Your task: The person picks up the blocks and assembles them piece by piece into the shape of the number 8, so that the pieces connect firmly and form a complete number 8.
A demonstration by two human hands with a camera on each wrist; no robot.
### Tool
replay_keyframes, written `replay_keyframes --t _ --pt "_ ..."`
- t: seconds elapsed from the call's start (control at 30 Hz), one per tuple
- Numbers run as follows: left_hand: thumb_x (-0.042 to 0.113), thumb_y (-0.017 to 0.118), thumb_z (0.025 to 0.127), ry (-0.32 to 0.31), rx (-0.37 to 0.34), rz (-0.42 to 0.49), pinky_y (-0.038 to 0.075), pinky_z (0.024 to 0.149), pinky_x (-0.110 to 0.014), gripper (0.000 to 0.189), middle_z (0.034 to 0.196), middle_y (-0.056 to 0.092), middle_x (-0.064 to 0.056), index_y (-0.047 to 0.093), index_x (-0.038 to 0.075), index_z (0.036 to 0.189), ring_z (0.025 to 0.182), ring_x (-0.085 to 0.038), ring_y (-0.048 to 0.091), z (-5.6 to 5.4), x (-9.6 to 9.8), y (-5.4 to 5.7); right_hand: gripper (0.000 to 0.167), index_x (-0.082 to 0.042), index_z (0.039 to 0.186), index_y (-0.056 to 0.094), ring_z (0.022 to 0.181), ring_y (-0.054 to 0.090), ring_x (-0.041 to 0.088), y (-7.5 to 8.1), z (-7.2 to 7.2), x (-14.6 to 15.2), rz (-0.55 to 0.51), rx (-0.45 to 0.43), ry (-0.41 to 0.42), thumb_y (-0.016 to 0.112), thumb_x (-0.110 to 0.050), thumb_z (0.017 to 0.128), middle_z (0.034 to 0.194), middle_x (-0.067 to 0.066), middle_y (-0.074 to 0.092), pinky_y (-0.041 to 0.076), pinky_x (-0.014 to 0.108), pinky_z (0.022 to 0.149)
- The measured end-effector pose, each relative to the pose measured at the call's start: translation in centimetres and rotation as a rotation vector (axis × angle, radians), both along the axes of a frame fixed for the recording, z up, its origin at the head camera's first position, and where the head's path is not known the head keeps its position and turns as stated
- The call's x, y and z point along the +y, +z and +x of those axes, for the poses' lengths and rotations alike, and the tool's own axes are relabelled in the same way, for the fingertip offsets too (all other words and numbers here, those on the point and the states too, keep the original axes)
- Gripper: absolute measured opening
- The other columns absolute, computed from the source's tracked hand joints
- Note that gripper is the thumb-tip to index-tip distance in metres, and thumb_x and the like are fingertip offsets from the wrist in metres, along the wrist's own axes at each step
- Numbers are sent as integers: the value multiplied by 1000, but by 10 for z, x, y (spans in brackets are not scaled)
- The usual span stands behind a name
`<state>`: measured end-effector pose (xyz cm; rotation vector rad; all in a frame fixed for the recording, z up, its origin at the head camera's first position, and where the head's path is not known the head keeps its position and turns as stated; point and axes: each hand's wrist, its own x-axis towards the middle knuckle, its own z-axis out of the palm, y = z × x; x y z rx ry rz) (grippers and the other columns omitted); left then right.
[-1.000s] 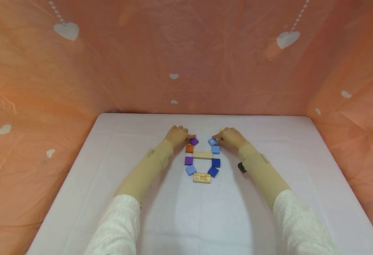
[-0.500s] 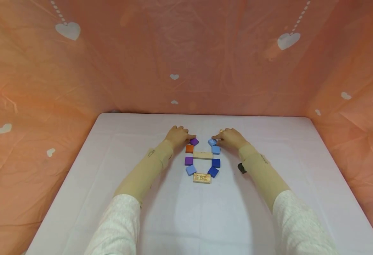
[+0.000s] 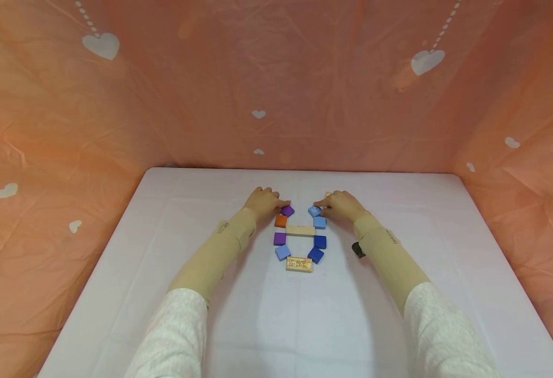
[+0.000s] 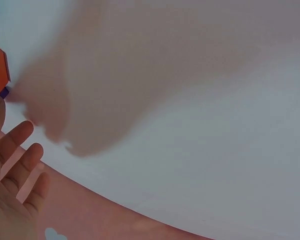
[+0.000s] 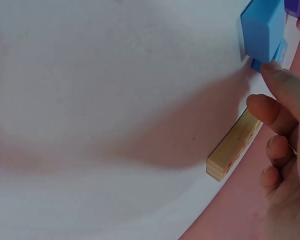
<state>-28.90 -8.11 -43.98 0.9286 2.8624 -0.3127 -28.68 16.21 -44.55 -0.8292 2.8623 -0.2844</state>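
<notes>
My left hand (image 3: pixel 262 202) reaches to the far left of a ring of small blocks. One extended digit touches a purple block (image 3: pixel 288 210), with an orange block (image 3: pixel 281 221) just nearer. The left wrist view shows several other fingers (image 4: pixel 25 162) spread, holding nothing. Across the gap, my right hand (image 3: pixel 344 205) touches a light blue block (image 3: pixel 314 211) with one digit. Another light blue block (image 3: pixel 320 222) sits just nearer. A wooden block (image 5: pixel 235 145) lies beside the right fingers, partly covered by them; whether they touch it is unclear.
A long wooden block (image 3: pixel 300 231) bridges the two sides. Nearer are a purple block (image 3: pixel 279 239), a pale blue block (image 3: pixel 283 252), dark blue blocks (image 3: pixel 320 241) and a printed wooden block (image 3: pixel 299 264). Orange cloth (image 3: pixel 304 142) hangs behind the white table (image 3: pixel 300 325).
</notes>
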Motion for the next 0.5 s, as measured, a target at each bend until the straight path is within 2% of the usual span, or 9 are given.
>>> replay_keyframes --t 0.27,0.5 --pt "32 55 93 -27 31 -2 46 90 -36 40 111 65 -1 50 37 132 102 -22 56 -1 -1 -4 35 -18 123 62 77 53 17 2 2 0 -15 -24 -26 63 -22 88 91 5 70 47 38 81" --pt "31 56 93 -21 9 8 46 92 -36 42 112 65 0 49 35 134 103 -22 56 -4 -2 -3 38 -21 129 57 96 60 23 4 3 2 -41 -59 -79 58 -21 91 113 9 68 45 43 95"
